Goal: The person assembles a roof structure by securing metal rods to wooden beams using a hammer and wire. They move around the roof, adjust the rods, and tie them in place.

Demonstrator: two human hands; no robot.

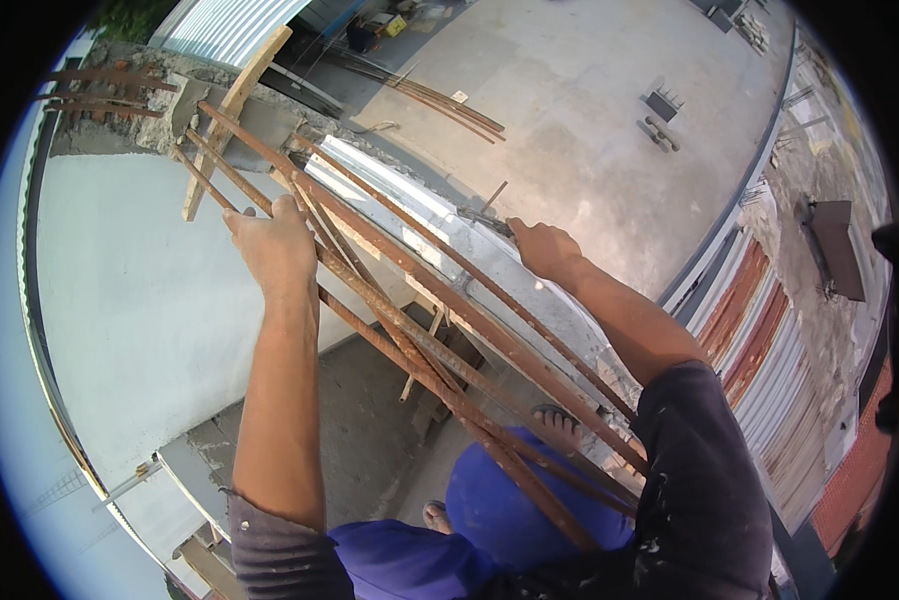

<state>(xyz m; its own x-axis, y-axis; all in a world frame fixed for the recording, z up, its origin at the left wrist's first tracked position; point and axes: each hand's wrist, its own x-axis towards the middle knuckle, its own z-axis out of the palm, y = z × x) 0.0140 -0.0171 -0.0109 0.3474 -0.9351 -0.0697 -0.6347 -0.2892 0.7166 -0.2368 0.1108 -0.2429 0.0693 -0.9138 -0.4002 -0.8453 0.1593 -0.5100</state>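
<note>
Several rusty reinforcing bars (pixel 400 258) run slantwise from the upper left down to my lap at the lower right, some crossing each other. My left hand (pixel 278 245) is closed around one of the bars near its upper left end, with the thumb side toward that end. To the right, my right hand (pixel 548 250) is closed at the far side of the white-topped ledge (pixel 415 200). Beside its fingertips shows a dark, thin metal piece (pixel 487 218) with a short rod sticking up. Its exact kind and the part inside my fingers are hidden.
A wooden board (pixel 238 115) stands across the ledge's far left end, by rough masonry with protruding bars (pixel 110 105). Beyond the ledge lies a concrete floor (pixel 570 100) with loose long bars (pixel 440 105). Corrugated sheets (pixel 760 330) are at the right; a pale wall (pixel 140 290) is left.
</note>
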